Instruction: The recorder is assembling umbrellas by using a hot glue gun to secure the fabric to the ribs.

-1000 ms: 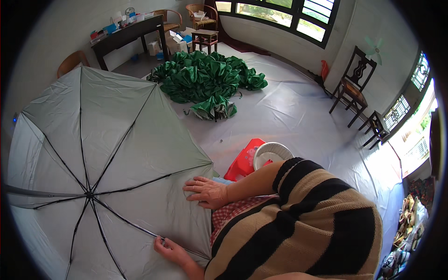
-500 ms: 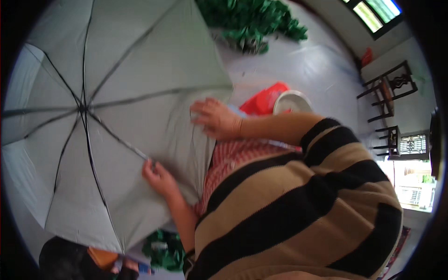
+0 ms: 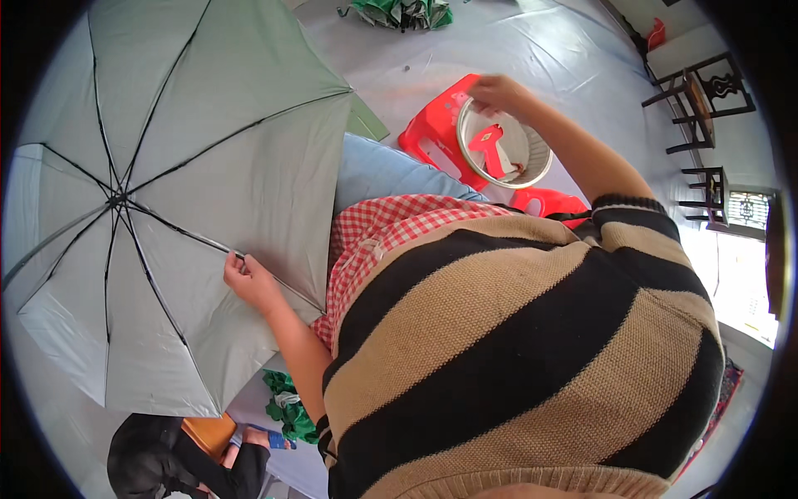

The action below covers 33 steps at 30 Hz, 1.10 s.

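An opened grey umbrella, its dark ribs showing from the inside, spreads over the left side and partly across my lap. My left hand is closed in a pinch on one of its ribs, toward the near edge. Over the far rim of a round white basket is my right hand, fingers bent downward and smeared by motion; whether they hold anything is unclear. In the basket lies a red pistol-shaped tool with some small pieces.
A red plastic stool stands beside the basket, with another red plastic piece nearer me. Green folded umbrellas lie on the floor ahead; more green fabric is near my left arm. A person in black sits at lower left. Wooden chairs stand right.
My right hand has left the umbrella's edge and moved right to the basket. The umbrella has shifted a little left, with my left hand still at a rib. More of the basket is in view.
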Each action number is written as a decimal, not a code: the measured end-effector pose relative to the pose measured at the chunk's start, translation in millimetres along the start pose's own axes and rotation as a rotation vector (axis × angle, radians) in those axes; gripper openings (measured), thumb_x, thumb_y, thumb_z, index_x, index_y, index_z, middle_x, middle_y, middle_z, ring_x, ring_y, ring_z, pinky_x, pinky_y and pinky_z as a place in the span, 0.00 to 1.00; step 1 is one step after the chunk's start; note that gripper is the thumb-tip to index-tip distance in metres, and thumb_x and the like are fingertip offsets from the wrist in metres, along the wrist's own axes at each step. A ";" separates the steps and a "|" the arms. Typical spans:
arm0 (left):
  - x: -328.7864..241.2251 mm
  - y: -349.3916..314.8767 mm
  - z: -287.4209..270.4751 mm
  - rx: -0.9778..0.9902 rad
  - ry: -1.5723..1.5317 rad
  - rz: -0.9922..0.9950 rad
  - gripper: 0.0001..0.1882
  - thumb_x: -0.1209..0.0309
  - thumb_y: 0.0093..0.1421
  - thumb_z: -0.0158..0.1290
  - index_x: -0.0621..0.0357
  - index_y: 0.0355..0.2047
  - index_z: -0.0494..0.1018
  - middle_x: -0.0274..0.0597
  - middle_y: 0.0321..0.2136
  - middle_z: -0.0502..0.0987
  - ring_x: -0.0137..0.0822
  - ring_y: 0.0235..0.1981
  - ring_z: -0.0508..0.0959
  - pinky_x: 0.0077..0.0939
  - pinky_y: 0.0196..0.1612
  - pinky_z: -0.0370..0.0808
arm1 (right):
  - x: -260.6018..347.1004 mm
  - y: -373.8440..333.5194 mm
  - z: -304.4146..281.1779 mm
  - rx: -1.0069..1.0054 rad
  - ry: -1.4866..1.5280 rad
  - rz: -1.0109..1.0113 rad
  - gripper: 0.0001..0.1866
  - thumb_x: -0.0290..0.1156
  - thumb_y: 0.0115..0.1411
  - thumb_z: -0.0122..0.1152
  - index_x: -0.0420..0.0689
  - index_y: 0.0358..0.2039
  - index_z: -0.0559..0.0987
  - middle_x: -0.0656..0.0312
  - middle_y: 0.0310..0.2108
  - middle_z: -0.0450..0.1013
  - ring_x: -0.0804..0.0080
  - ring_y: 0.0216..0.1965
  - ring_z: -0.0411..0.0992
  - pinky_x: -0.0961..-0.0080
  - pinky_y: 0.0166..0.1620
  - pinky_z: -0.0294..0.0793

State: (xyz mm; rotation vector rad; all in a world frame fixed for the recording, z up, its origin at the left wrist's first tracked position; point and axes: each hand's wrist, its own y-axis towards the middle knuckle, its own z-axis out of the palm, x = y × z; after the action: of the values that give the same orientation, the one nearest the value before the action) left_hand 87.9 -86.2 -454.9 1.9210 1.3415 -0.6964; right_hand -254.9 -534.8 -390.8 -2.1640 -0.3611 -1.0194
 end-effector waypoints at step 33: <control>-4.3 109.8 1.6 0.082 0.145 -0.132 0.24 0.64 0.58 0.59 0.64 0.51 0.70 0.49 0.31 0.80 0.42 0.32 0.81 0.37 0.37 0.78 | 109.6 -50.5 102.0 0.631 0.636 -0.224 0.24 0.45 0.60 0.58 0.43 0.50 0.69 0.57 0.37 0.72 0.60 0.40 0.74 0.60 0.46 0.76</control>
State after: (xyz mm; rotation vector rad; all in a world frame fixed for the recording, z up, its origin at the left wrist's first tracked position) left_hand 190.1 -115.7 -427.7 1.9931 1.5626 -0.6963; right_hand -152.3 -432.2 -328.2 -1.1857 -0.5328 -1.4205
